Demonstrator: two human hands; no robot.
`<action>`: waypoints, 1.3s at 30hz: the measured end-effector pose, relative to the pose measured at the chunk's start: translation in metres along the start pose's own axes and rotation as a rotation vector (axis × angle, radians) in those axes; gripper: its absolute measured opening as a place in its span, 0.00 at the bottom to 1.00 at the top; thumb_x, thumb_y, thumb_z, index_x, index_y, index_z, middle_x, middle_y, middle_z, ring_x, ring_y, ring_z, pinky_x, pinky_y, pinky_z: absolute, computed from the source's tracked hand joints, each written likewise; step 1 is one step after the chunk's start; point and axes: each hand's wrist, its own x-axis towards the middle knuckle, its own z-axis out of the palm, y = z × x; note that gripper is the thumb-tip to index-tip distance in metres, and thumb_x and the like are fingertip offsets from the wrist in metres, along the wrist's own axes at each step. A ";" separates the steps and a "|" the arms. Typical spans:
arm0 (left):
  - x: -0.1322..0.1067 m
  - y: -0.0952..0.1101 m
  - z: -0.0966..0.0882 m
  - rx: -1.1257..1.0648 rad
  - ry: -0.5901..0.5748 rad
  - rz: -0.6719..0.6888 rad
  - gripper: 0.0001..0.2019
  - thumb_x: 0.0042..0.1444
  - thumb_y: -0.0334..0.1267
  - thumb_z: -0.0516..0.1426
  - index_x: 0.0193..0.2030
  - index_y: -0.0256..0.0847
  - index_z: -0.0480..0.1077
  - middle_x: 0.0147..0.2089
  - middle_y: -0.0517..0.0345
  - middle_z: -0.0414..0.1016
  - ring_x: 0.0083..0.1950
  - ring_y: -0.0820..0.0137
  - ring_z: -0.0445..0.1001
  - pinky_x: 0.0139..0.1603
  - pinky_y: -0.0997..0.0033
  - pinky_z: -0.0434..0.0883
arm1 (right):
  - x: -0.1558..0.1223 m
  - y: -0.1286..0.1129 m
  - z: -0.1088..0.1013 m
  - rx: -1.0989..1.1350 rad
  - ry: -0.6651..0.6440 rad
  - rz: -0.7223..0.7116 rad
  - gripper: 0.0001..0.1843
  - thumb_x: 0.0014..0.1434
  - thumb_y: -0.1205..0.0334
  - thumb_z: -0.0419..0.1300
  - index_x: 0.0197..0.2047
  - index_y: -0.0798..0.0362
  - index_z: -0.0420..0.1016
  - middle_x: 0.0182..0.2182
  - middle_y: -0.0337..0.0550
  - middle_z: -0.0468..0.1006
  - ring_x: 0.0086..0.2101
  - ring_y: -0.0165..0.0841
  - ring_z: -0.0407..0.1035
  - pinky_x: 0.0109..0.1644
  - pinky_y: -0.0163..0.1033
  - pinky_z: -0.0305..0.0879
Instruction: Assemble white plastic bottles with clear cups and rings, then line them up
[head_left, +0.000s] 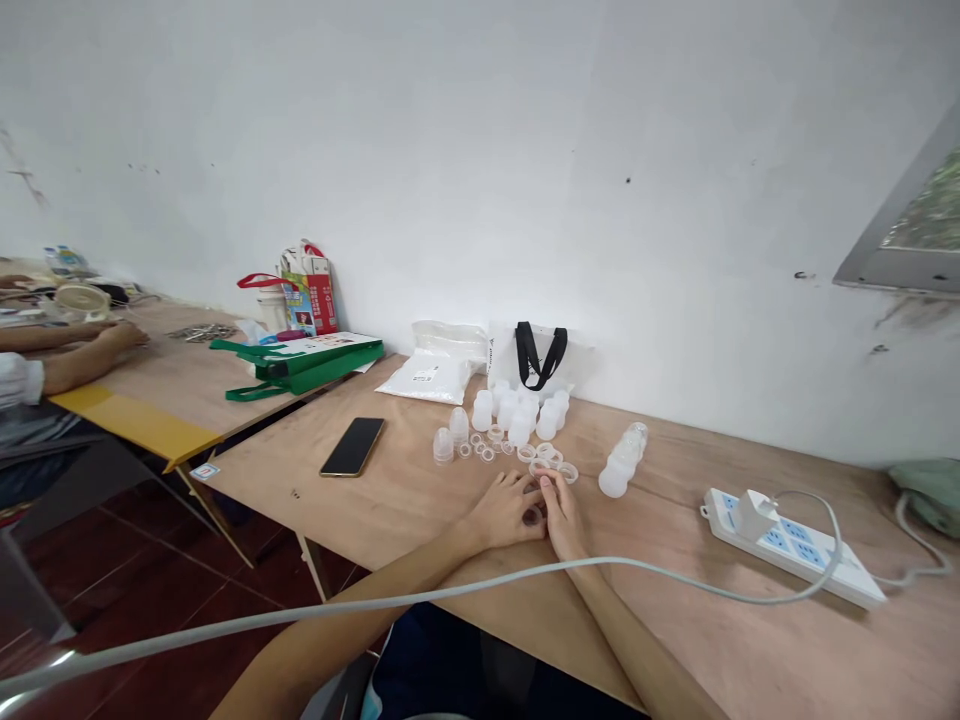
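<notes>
"grip on both hands, what did you record?"

"the left hand (504,510) and right hand (564,515) were partly closed, fingers curled and meeting above the plywood table (420,500). neither looked spread open. whether either had hold of anything, i could not tell."

"and the parts nearest them?"

"clear plastic rings (544,464) lay at the right hand's fingertips, either touching or just beside them; i could not say which. smaller rings (480,445) sat further left, in front of upright translucent plastic bottles (517,415)."

"what else was on that table?"

"a stack of translucent bottles (621,462) lay tilted on its side, right of the rings. a white power strip (787,545) sat further right, and its white cable (525,570) crossed over both forearms. a black phone (352,447) lay left of the hands."

"anyone nearby?"

"a co-worker's forearm (82,350) rested on the next table, well apart."
</notes>
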 end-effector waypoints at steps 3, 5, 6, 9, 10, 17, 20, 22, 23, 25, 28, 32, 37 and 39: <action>-0.007 -0.004 -0.009 -0.013 -0.001 0.001 0.14 0.60 0.48 0.62 0.49 0.44 0.75 0.58 0.47 0.73 0.56 0.53 0.68 0.54 0.55 0.66 | 0.000 -0.001 -0.001 0.006 -0.014 0.017 0.24 0.69 0.38 0.47 0.48 0.46 0.73 0.50 0.47 0.82 0.52 0.42 0.74 0.58 0.48 0.68; -0.013 -0.008 -0.015 -0.031 0.006 0.007 0.11 0.60 0.47 0.62 0.44 0.44 0.75 0.56 0.49 0.74 0.56 0.54 0.69 0.54 0.56 0.66 | 0.000 -0.002 -0.001 0.005 -0.032 0.015 0.24 0.69 0.38 0.47 0.47 0.45 0.73 0.48 0.46 0.82 0.51 0.42 0.75 0.57 0.48 0.69; -0.017 -0.011 -0.017 -0.040 0.012 0.008 0.10 0.60 0.48 0.61 0.42 0.44 0.74 0.55 0.50 0.75 0.55 0.55 0.69 0.54 0.57 0.66 | 0.000 -0.002 -0.001 0.003 -0.040 0.016 0.24 0.69 0.38 0.47 0.47 0.45 0.73 0.48 0.46 0.83 0.51 0.42 0.75 0.57 0.48 0.69; -0.030 -0.021 -0.023 -0.048 0.027 -0.007 0.11 0.60 0.48 0.61 0.41 0.44 0.74 0.52 0.52 0.76 0.53 0.57 0.70 0.53 0.58 0.66 | 0.000 -0.004 -0.001 -0.003 -0.067 0.042 0.25 0.68 0.36 0.47 0.45 0.45 0.74 0.46 0.45 0.84 0.50 0.43 0.76 0.56 0.48 0.70; -0.035 -0.025 -0.024 -0.048 0.029 -0.016 0.10 0.59 0.48 0.61 0.41 0.44 0.74 0.52 0.52 0.76 0.52 0.58 0.70 0.52 0.59 0.67 | 0.000 -0.005 -0.001 -0.003 -0.075 0.053 0.25 0.68 0.36 0.46 0.45 0.45 0.74 0.46 0.44 0.84 0.50 0.44 0.76 0.55 0.48 0.70; -0.051 -0.041 -0.030 -0.108 0.022 -0.036 0.12 0.59 0.50 0.62 0.42 0.45 0.74 0.55 0.55 0.77 0.56 0.58 0.72 0.56 0.59 0.67 | 0.000 -0.008 -0.001 -0.020 -0.085 0.040 0.27 0.68 0.35 0.46 0.44 0.46 0.74 0.45 0.46 0.84 0.49 0.45 0.77 0.55 0.48 0.70; -0.051 -0.041 -0.035 -0.128 0.043 -0.010 0.18 0.60 0.56 0.62 0.49 0.46 0.74 0.61 0.53 0.74 0.60 0.57 0.71 0.60 0.57 0.66 | -0.001 -0.009 -0.001 -0.014 -0.057 0.022 0.25 0.68 0.36 0.47 0.43 0.45 0.75 0.45 0.46 0.84 0.48 0.45 0.77 0.54 0.48 0.71; -0.052 -0.042 -0.040 -0.147 0.107 -0.013 0.19 0.63 0.55 0.60 0.53 0.46 0.73 0.63 0.52 0.73 0.62 0.57 0.70 0.63 0.56 0.65 | -0.001 -0.009 -0.001 -0.014 -0.054 0.019 0.24 0.69 0.37 0.47 0.44 0.45 0.75 0.45 0.45 0.85 0.48 0.44 0.77 0.54 0.48 0.71; -0.053 -0.043 -0.043 -0.156 0.161 -0.024 0.17 0.65 0.54 0.58 0.53 0.46 0.72 0.63 0.52 0.73 0.63 0.57 0.70 0.64 0.56 0.65 | -0.001 -0.009 -0.001 -0.016 -0.054 0.019 0.24 0.69 0.37 0.47 0.44 0.44 0.75 0.45 0.45 0.85 0.49 0.44 0.77 0.54 0.48 0.70; -0.058 -0.047 -0.048 -0.164 0.313 -0.081 0.13 0.69 0.49 0.54 0.53 0.46 0.71 0.62 0.51 0.73 0.63 0.58 0.70 0.66 0.54 0.65 | -0.001 -0.009 -0.002 -0.017 -0.053 0.029 0.24 0.69 0.36 0.47 0.44 0.44 0.75 0.45 0.44 0.85 0.49 0.44 0.76 0.54 0.48 0.70; -0.064 -0.060 -0.054 -0.172 0.601 -0.289 0.13 0.69 0.45 0.53 0.56 0.45 0.67 0.61 0.48 0.71 0.64 0.56 0.69 0.67 0.49 0.65 | 0.000 -0.009 -0.002 -0.008 -0.058 0.057 0.25 0.68 0.35 0.48 0.43 0.45 0.75 0.46 0.45 0.84 0.50 0.45 0.76 0.53 0.48 0.70; -0.066 -0.089 -0.052 -0.220 0.698 -0.584 0.26 0.62 0.47 0.59 0.64 0.43 0.59 0.63 0.40 0.66 0.67 0.46 0.66 0.65 0.41 0.68 | 0.000 -0.008 -0.002 -0.013 -0.073 0.059 0.26 0.68 0.35 0.47 0.44 0.45 0.75 0.47 0.45 0.84 0.50 0.45 0.76 0.54 0.48 0.69; -0.057 -0.115 -0.046 -0.321 0.518 -0.686 0.36 0.57 0.53 0.63 0.66 0.40 0.55 0.64 0.36 0.65 0.67 0.44 0.67 0.63 0.40 0.69 | 0.000 -0.008 -0.002 0.019 -0.075 0.065 0.25 0.68 0.36 0.48 0.45 0.46 0.74 0.49 0.47 0.83 0.52 0.45 0.75 0.57 0.48 0.67; -0.049 -0.120 -0.048 -0.294 0.510 -0.689 0.36 0.59 0.55 0.62 0.66 0.39 0.55 0.65 0.35 0.65 0.67 0.45 0.68 0.63 0.45 0.69 | 0.000 -0.009 -0.002 0.017 -0.072 0.066 0.24 0.68 0.36 0.48 0.45 0.46 0.74 0.48 0.47 0.83 0.52 0.45 0.75 0.57 0.48 0.67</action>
